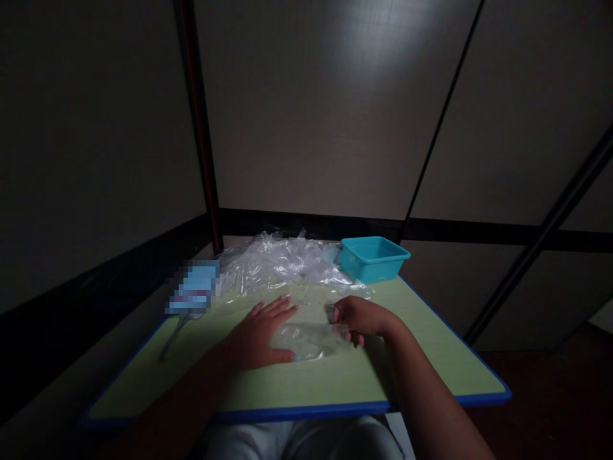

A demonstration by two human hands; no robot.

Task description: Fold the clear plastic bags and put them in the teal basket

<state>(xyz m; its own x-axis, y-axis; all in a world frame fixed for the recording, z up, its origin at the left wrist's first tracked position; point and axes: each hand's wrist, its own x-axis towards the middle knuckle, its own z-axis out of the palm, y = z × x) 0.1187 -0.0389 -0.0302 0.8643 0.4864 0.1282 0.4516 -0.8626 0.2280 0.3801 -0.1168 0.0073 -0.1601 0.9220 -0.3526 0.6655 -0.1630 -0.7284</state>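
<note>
1. A dim room: plain panelled wall (311, 128) behind, with a dark strip (479, 230) running along it, and a pale green bench (431, 361) with a blue edge standing in front of the seated person.
2. A small clear bag (309, 342) lies flat on the bench in front of the person, between the two hands and nearer to them than the heap of loose plastic (278, 262).
3. The left hand (253, 335) is spread, palm down, with the thumb along the near side of the bag and the fingers reaching past its far side. This grip is flat and not clasped around anything.
4. The right hand (366, 316) is curled at the bag's right end. Its grip looks closed on the plastic there, though the exact contact of the fingertips is hard to make out.
5. The step in hand seems to be steadying and smoothing this one bag, the left hand bracing while the right works the end.
6. By my reading, the next move calls for a light left palm, so the thin film does not slip or crease, and a careful right pinch.
7. A blue tub (373, 262) stands at the far right beside the heap; a blurred blue item (194, 284) lies at the left edge.
</note>
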